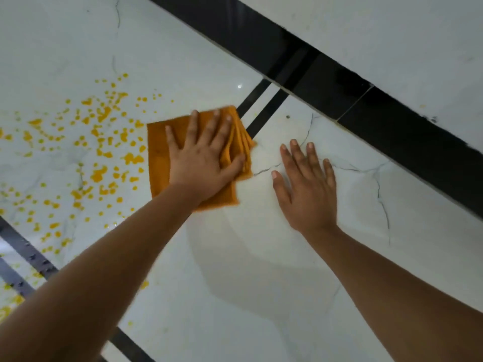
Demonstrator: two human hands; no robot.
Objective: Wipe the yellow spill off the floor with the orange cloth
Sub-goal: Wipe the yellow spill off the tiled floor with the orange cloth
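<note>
Left hand (202,155) is pressing flat, fingers spread, on the orange cloth (159,158); right hand (305,184) is bracing open-palmed on the floor (261,270). The sweep is best going leftward through the yellow spill (99,142), pressure even.

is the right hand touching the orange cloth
No, the right hand lies flat on the bare white marble floor tile, apart from the folded orange cloth under the left hand.

Orange cloth (159,158), yellow spill (99,142), white-marbled floor (261,257)

Floor (261,257) is noted as polished tile, white with grey veining, glossy, with reflections carried. Black inlay strips (269,108) are equally glossy. Cloth (159,152) is matt, soft fabric. Spill (99,173), left, is beaded wet and shiny.
</note>
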